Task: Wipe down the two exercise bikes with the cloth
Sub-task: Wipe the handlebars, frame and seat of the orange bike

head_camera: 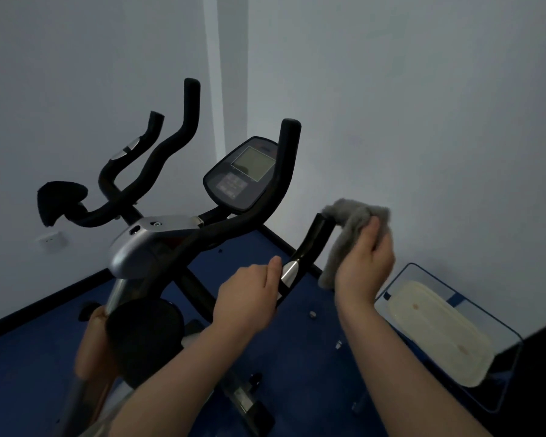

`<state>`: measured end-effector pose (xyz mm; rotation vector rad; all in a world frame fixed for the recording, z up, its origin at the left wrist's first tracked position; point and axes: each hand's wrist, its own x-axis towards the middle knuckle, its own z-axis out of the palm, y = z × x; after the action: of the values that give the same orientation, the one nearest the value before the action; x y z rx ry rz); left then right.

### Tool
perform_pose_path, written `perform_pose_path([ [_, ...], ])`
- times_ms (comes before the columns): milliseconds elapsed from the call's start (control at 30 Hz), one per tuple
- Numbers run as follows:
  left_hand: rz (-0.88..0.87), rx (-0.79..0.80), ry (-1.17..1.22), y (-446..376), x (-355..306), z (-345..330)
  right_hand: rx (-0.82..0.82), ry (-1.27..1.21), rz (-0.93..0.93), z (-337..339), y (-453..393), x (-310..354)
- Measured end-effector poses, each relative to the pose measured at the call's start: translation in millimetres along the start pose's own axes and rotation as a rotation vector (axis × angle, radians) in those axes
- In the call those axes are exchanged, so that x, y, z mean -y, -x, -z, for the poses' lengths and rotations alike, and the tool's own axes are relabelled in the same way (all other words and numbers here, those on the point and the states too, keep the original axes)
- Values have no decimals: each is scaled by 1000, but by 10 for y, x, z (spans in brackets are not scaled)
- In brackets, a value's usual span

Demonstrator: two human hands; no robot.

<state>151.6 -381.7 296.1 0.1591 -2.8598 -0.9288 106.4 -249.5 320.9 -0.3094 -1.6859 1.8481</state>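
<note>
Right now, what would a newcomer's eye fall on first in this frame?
The right hand holding a grey cloth draped over the tip of the near handlebar, right of centre, while the left hand grips that bar lower down. Above them sits the bike's console, and a tray lies on the floor at the right.

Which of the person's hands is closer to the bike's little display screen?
Left, narrowly. The left hand grips the handlebar below the display console. The right hand, holding the grey cloth at the handlebar's tip, is off to the console's right.
</note>
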Motion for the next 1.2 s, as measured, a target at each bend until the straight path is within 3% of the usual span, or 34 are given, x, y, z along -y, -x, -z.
perform_pose_path([
  [100, -15, -31, 4, -1, 28, -33, 310, -51, -159, -12, 134, -132],
  [300, 4, -61, -15, 18, -17, -27, 545, -270, -151, -189, -146, 7],
  [533, 48, -43, -32, 29, -32, -30, 342, -150, -194, -260, 176, -142],
  [633, 88, -36, -28, 5, -33, -7, 407, -120, -281, -330, -138, 31],
  [767, 88, 4, -130, 22, -28, 10, 439, -13, 100, -272, -112, 4],
  [833, 109, -1, -166, 36, -31, 0, 429, 1, 177, -215, 85, -100],
  [933, 56, 29, -201, 26, -41, 9, 361, 99, 91, -296, -61, -46],
  [1067, 81, -4, -201, 49, -41, 15, 635, 230, -131, -392, -517, 219],
  [1200, 97, 16, -252, 35, -35, 11, 380, 51, 7, -206, 50, -55],
])
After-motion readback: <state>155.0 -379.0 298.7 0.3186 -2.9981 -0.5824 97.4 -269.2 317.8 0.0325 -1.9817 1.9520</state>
